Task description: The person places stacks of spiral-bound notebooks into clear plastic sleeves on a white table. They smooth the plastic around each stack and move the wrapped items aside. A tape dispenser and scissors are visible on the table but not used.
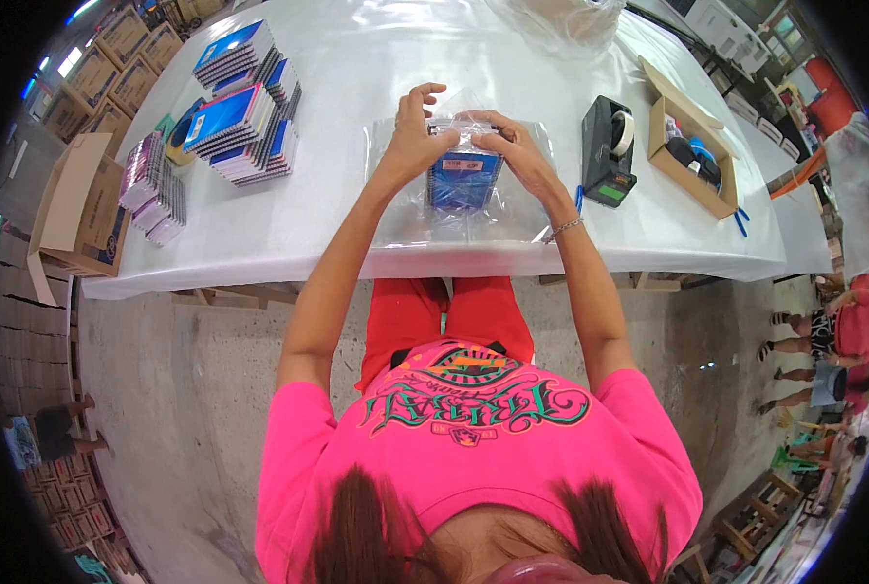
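A stack of blue spiral notebooks [462, 185] lies before me at the near middle of the table, wrapped in clear plastic film [395, 219] that spreads out around it. My left hand [417, 144] is at the stack's far left corner, its thumb pressed on the film and its fingers curled above. From the right, my right hand [520, 154] grips the film at the far edge, thumb on top. The film's far end between the hands is partly hidden by my fingers.
To the right stand a black tape dispenser [610, 151] and an open cardboard box [692, 161] with small items. Blue notebook stacks [235, 122] and purple notebooks [152, 190] are on the left. An open carton [84, 209] adjoins the left edge. Clear plastic [571, 24] lies at the far side.
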The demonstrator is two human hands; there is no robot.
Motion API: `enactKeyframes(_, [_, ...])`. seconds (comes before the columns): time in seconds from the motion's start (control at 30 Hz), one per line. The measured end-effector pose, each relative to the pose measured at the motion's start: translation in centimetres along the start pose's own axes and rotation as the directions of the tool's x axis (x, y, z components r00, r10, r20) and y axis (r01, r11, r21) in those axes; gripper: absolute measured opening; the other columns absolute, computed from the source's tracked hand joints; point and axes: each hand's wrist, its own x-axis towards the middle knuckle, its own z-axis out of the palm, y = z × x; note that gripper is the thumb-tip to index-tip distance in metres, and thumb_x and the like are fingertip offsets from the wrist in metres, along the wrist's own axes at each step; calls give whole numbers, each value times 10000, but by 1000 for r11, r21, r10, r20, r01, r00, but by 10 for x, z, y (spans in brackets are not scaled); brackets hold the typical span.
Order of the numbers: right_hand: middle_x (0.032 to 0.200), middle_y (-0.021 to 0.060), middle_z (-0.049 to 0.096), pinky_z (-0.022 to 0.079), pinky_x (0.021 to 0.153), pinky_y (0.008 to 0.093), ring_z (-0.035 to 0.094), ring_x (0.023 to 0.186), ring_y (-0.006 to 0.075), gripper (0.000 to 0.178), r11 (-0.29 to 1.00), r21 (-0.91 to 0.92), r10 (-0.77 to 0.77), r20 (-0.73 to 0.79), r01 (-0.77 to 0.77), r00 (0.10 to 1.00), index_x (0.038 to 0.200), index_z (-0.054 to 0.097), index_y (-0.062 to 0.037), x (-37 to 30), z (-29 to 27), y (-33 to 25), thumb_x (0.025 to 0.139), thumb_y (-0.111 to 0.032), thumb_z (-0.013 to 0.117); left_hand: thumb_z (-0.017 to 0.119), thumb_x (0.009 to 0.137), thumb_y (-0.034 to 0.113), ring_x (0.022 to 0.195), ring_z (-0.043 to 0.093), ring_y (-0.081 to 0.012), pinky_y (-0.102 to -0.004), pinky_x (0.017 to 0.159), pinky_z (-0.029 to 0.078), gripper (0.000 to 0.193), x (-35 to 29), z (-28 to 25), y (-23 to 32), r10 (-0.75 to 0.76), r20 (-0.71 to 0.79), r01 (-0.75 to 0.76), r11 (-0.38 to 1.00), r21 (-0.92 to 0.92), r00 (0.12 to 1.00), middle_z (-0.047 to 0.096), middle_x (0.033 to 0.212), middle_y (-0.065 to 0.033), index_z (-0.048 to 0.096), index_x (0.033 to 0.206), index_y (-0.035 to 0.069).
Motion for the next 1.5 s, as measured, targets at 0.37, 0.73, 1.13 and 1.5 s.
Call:
enactKeyframes(0.37, [1271,119,473,424,989,352,486,1172,224,727,986,-25,-169,-231,168,958,1424,340,-97,-11,11,5,842,-293,729,721,818,289,1221,463,-262,-408,1043,361,695,-17,7,0,-106,-23,92,935,-343,994,433,1328,-140,358,1363,55])
enactKeyframes(0.73, [1404,117,371,369,1072,431,418,1272,268,589,924,-208,-374,-327,320,868,1281,548,-95,-40,30,32,783,-297,789,856,681,254,1124,501,-289,-396,964,426,522,-38,-6,-13,414,-83,-398,904,157,907,553,1164,-106,645,1131,93])
enactKeyframes(1.13, [1266,129,501,403,984,370,499,1172,256,188,896,-294,-414,-286,332,864,970,692,-58,-24,23,19,819,-170,697,816,728,181,869,577,-174,-304,802,468,248,0,-32,18,251,345,-288,956,59,904,645,886,-52,753,929,51])
enactKeyframes(1.5, [1172,127,528,448,904,314,539,1064,186,372,953,-158,-295,-271,260,916,1150,587,-50,-18,21,6,840,-212,714,736,814,212,692,546,-148,-309,663,458,235,19,-41,23,54,501,-126,986,110,864,618,752,-64,717,953,23])
